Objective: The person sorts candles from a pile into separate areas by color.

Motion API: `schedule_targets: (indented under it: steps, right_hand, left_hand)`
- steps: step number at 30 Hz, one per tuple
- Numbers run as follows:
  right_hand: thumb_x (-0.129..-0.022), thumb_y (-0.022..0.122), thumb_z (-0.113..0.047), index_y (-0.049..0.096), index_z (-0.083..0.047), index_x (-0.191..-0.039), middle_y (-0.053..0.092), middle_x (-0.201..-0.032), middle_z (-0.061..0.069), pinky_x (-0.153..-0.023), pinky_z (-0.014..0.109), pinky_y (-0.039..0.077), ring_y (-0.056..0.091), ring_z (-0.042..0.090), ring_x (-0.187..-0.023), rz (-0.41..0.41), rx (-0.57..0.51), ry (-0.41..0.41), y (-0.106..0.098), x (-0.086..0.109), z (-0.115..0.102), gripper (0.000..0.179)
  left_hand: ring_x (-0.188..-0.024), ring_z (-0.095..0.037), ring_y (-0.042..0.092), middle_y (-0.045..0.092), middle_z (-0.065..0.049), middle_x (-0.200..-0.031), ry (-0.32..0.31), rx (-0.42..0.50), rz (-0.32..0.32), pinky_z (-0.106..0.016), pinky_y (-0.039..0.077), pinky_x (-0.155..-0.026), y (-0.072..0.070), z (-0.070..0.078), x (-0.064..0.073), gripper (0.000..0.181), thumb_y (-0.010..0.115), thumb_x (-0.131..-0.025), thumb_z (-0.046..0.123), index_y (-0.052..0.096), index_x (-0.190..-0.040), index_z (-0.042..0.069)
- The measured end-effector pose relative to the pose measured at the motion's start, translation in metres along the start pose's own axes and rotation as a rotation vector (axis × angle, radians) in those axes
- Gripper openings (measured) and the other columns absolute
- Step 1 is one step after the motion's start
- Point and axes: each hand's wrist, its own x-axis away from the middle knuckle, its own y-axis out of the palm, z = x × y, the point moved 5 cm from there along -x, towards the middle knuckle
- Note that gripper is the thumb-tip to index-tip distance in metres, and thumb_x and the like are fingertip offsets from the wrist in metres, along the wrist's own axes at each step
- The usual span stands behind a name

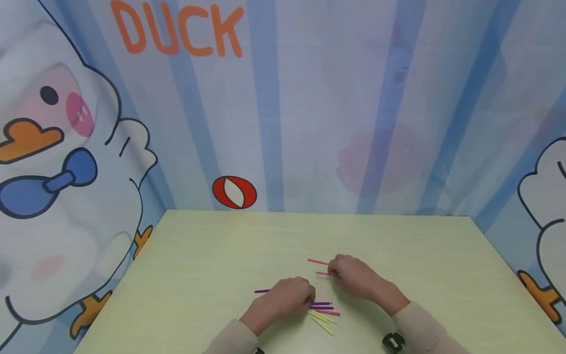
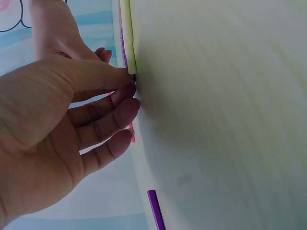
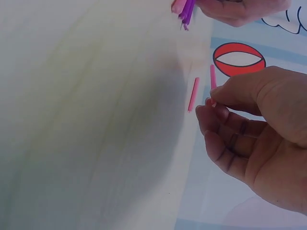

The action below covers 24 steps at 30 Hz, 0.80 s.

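Observation:
Thumb and forefinger of my right hand [image 1: 357,276] pinch a pink stick [image 3: 213,78] near one end. Another pink stick [image 3: 193,95] lies on the table just beside those fingertips. My left hand [image 1: 285,297] is lower and to the left, its thumb and forefinger pinching purple sticks [image 1: 322,304] at their left end; its other fingers are loosely bent. Beside the purple ones are a pink stick [image 1: 328,312] and several yellow sticks [image 1: 323,318], fanned to the right; their left ends are hidden by the hand. A lone purple stick [image 2: 156,210] lies left of this hand.
The pale yellow table [image 1: 212,246] ends at a blue-and-white striped curtain [image 1: 305,123] at the back. Duck-printed cloth [image 1: 66,255] stands along the left side, with similar cloth on the right. A dark wristband [image 1: 393,342] circles my right wrist.

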Motion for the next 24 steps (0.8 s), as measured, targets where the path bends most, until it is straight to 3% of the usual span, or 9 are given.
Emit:
schedule_targets:
  steps: [15,24]
  right_hand:
    - [-0.091,0.065,0.000,0.071,0.000,-0.091,0.064,-0.084,0.005,-0.071,0.036,0.054,0.064,0.022,-0.079,0.056,0.007,-0.030,0.003,-0.007,0.011,0.006]
    - [-0.091,0.065,-0.001,0.070,-0.002,-0.090,0.062,-0.083,0.003,-0.072,0.037,0.054,0.062,0.020,-0.079,0.042,0.023,0.015,0.006,-0.013,0.017,0.005]
  left_hand:
    - [-0.070,-0.002,0.054,0.062,0.011,-0.078,-0.030,0.029,-0.029,-0.020,0.049,-0.067,0.002,0.000,0.000,0.009,0.071,-0.089,0.009,0.076,-0.090,0.016]
    - [-0.071,-0.002,0.055,0.064,0.011,-0.078,-0.025,0.025,-0.021,-0.020,0.050,-0.068,0.000,0.000,0.000,0.009,0.071,-0.088,0.009,0.077,-0.089,0.016]
